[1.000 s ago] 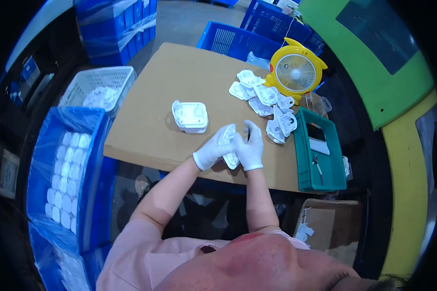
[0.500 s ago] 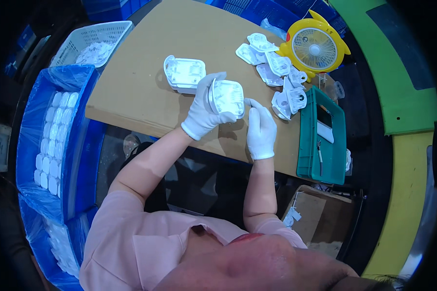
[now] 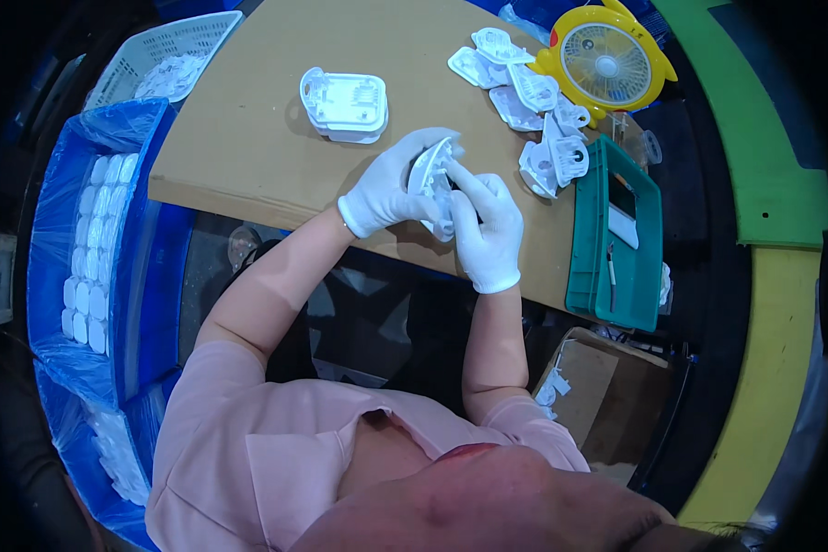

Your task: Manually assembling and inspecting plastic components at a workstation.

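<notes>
Both hands wear white gloves and meet over the near edge of the cardboard-topped table. My left hand (image 3: 386, 189) is closed around a white plastic housing (image 3: 430, 184), which is tilted so that its side shows. From the right, my right hand (image 3: 488, 225) has its thumb and fingers pressed on the same housing; whether it also pinches a small part is hidden. Beyond my left hand lies a short stack of similar white plastic housings (image 3: 345, 104). More loose white housings (image 3: 529, 92) are heaped at the far right.
A yellow fan (image 3: 605, 64) stands behind the heap. On the right edge, a teal tray (image 3: 584, 267) holds a tool and a white object. Blue bins (image 3: 147, 267) lined with plastic, with white parts inside, and a white basket (image 3: 110, 78) line the left. Below right is a cardboard box (image 3: 649, 405).
The housing in my left hand has turned from facing up to tilted on its side. My right hand has moved in from beside it and now touches it. The view has shifted slightly.
</notes>
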`<control>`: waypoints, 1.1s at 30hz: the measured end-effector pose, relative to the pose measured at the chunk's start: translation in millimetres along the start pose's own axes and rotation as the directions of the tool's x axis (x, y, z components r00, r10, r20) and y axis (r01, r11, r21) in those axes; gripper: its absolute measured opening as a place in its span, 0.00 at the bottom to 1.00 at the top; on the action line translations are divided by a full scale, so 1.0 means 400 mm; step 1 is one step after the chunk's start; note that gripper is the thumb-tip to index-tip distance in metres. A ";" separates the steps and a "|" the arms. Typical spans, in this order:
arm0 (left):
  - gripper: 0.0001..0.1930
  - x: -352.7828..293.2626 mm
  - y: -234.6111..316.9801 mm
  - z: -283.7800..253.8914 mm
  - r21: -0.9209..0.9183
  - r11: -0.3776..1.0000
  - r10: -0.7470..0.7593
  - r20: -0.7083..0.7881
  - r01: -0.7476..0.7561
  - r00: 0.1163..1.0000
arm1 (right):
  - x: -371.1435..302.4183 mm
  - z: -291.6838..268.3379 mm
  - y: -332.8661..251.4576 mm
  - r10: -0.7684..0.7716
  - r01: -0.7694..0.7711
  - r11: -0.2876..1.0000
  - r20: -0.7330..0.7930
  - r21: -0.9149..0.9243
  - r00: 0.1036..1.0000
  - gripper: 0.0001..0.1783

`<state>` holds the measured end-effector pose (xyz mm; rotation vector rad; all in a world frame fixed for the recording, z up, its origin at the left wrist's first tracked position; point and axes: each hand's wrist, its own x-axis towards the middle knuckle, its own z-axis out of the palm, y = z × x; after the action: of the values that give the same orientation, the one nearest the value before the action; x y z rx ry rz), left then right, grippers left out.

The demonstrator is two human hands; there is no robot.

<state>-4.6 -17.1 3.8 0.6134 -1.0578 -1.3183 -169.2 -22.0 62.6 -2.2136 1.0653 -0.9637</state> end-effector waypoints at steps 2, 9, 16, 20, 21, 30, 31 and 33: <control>0.56 0.000 -0.002 -0.004 0.058 0.997 0.054 0.003 -0.054 0.999 | 0.002 0.000 -0.008 0.013 -0.013 0.999 0.006 0.050 1.000 0.16; 0.53 -0.002 0.002 0.000 0.176 0.977 0.119 0.015 -0.120 0.993 | -0.006 0.019 -0.002 0.022 -0.022 0.999 -0.009 0.043 1.000 0.16; 0.54 -0.004 0.003 -0.001 0.205 0.971 0.127 0.002 -0.125 0.992 | -0.009 0.021 -0.010 0.042 -0.041 0.991 0.001 0.127 0.999 0.16; 0.54 -0.005 0.002 0.001 0.127 0.986 0.111 -0.009 -0.109 0.994 | -0.009 0.020 -0.004 0.029 -0.029 0.992 0.001 0.124 1.000 0.15; 0.54 -0.005 0.000 0.000 0.139 0.984 0.112 -0.006 -0.110 0.994 | -0.009 0.021 -0.004 0.029 -0.029 0.992 0.002 0.124 1.000 0.15; 0.54 -0.007 -0.005 0.000 0.222 0.967 0.140 -0.038 -0.128 0.990 | -0.013 0.035 0.003 0.027 -0.019 0.986 -0.049 0.164 0.998 0.14; 0.54 -0.007 -0.004 0.000 0.222 0.967 0.140 -0.038 -0.128 0.989 | -0.012 0.032 -0.003 0.045 -0.041 0.990 -0.031 0.138 0.999 0.14; 0.53 -0.007 -0.002 0.000 0.262 0.954 0.163 -0.035 -0.148 0.986 | -0.013 0.031 -0.003 0.066 -0.064 0.992 -0.012 0.110 0.998 0.14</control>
<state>-4.9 -14.5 2.2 0.7411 -1.2168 -1.0283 -161.5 -15.4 53.8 -2.0736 1.0586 -0.9889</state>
